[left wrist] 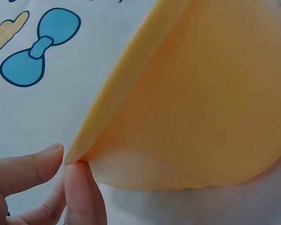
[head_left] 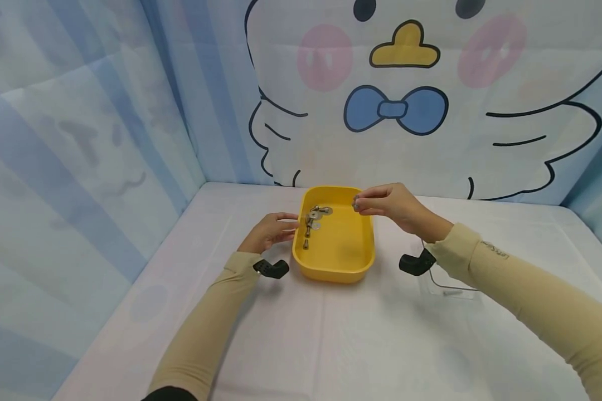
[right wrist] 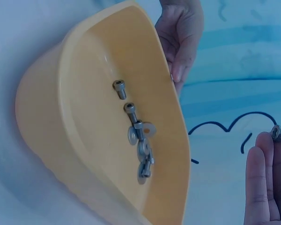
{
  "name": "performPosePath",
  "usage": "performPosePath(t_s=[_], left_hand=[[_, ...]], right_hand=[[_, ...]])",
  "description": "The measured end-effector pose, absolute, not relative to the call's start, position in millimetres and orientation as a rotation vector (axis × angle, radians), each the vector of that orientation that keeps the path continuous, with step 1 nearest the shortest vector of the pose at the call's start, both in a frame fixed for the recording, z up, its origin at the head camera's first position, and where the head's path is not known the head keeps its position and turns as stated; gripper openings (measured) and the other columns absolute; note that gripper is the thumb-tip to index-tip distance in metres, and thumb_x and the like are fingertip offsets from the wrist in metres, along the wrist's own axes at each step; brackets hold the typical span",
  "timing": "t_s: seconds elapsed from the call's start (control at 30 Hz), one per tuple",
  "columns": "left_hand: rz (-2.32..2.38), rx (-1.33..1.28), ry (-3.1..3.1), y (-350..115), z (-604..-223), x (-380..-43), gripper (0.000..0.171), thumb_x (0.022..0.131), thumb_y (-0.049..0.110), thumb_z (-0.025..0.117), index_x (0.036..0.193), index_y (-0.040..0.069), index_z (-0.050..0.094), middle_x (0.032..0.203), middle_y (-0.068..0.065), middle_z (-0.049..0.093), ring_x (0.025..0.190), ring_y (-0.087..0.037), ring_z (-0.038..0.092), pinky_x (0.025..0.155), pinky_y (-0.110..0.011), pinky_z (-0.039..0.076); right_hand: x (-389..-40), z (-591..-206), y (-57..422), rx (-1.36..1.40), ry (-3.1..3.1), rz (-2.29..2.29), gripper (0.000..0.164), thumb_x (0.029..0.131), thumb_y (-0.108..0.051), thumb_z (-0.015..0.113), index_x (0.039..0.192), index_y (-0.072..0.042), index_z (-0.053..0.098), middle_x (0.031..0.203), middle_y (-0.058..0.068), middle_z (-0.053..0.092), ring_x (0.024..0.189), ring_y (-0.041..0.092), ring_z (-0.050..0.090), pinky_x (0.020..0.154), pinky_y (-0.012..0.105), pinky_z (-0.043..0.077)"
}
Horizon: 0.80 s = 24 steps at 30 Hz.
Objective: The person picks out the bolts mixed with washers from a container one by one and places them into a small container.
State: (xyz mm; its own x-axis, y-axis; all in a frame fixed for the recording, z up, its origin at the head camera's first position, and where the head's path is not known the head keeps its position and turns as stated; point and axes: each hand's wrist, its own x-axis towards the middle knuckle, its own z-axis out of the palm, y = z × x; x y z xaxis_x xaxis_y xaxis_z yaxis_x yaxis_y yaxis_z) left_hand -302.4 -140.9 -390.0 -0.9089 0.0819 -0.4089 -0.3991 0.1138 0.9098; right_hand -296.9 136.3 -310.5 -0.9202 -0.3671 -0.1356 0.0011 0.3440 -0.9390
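Note:
A yellow plastic tray (head_left: 333, 274) stands on the table. Inside, toward its left wall, lie several metal socket-head bolts (right wrist: 130, 109) and flat round washers (right wrist: 150, 129). At the tray's left side, my left hand (head_left: 268, 233) touches the rim with its fingers nearly straight; in the left wrist view the thumb stands slightly off the edge. Above the tray's right rim my right hand (head_left: 391, 207) pinches a small grey metal bolt (right wrist: 277, 132) between thumb and fingertips. Only its socketed end shows; fingers hide the rest.
A clear plastic box or lid (head_left: 454, 292) with a dark edge line lies on the table right of the tray, partly beneath my right forearm. Behind the table hangs a printed curtain (head_left: 396, 156), with another curtain (head_left: 80, 167) on the left.

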Motion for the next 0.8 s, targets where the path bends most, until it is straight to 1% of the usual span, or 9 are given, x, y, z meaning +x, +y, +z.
performPosePath(t_s=[0.13,0.23,0.37,0.5,0.63,0.7,0.8], left_hand=[[1.841,-0.317,2.053,-140.0,-390.6,-302.8,0.045,0.088,0.009,0.064,0.131,0.003,0.052,0.128,-0.018,0.057,0.076,-0.007,0.062,0.085,-0.024,0.054],[1.835,-0.330,2.060,-138.6,-391.1,-303.3,0.045,0.088,0.010,0.065,0.131,0.003,0.052,0.128,-0.017,0.057,0.076,-0.007,0.061,0.077,-0.019,0.055],[1.826,-0.355,2.066,-137.0,-390.9,-303.2,0.046,0.088,0.011,0.065,0.131,0.004,0.051,0.127,-0.016,0.057,0.076,-0.008,0.060,0.072,-0.017,0.054],[1.820,-0.384,2.067,-135.5,-389.6,-302.9,0.045,0.088,0.011,0.065,0.130,0.005,0.052,0.127,-0.015,0.057,0.077,-0.009,0.059,0.073,-0.017,0.054],[1.806,-0.409,2.077,-134.0,-388.3,-302.7,0.044,0.088,0.011,0.065,0.130,0.005,0.052,0.127,-0.014,0.056,0.079,-0.010,0.058,0.080,-0.020,0.054],[1.803,-0.416,2.077,-133.4,-387.9,-302.6,0.044,0.088,0.012,0.064,0.130,0.006,0.052,0.127,-0.014,0.056,0.080,-0.011,0.058,0.083,-0.022,0.053],[1.803,-0.419,2.073,-133.0,-388.0,-302.6,0.044,0.088,0.012,0.064,0.130,0.006,0.052,0.127,-0.014,0.056,0.080,-0.011,0.057,0.086,-0.023,0.052]], right_hand=[[-294.5,-309.4,144.0,-0.318,2.303,-1.595,0.048,0.088,-0.024,0.066,0.122,0.007,0.056,0.097,-0.003,0.069,0.090,0.008,0.066,0.091,0.027,0.052],[-293.9,-310.6,149.7,-0.307,2.314,-1.592,0.050,0.086,-0.027,0.068,0.122,0.006,0.056,0.100,-0.002,0.069,0.092,0.010,0.066,0.090,0.026,0.052],[-292.5,-312.1,157.8,-0.296,2.321,-1.586,0.051,0.085,-0.030,0.069,0.122,0.004,0.057,0.098,-0.005,0.069,0.096,0.013,0.066,0.086,0.022,0.053],[-290.8,-312.2,165.4,-0.289,2.314,-1.588,0.052,0.086,-0.029,0.068,0.122,0.006,0.056,0.094,-0.009,0.068,0.095,0.011,0.066,0.087,0.023,0.053],[-288.8,-311.7,172.4,-0.292,2.307,-1.607,0.054,0.086,-0.029,0.068,0.123,0.008,0.054,0.091,-0.012,0.068,0.092,0.008,0.066,0.090,0.026,0.052],[-287.2,-311.3,176.2,-0.291,2.304,-1.621,0.052,0.086,-0.029,0.068,0.122,0.007,0.055,0.091,-0.013,0.068,0.091,0.008,0.066,0.088,0.025,0.053],[-284.5,-310.5,182.5,-0.294,2.291,-1.646,0.044,0.086,-0.029,0.069,0.116,0.002,0.060,0.091,-0.013,0.069,0.091,0.008,0.066,0.086,0.022,0.053]])
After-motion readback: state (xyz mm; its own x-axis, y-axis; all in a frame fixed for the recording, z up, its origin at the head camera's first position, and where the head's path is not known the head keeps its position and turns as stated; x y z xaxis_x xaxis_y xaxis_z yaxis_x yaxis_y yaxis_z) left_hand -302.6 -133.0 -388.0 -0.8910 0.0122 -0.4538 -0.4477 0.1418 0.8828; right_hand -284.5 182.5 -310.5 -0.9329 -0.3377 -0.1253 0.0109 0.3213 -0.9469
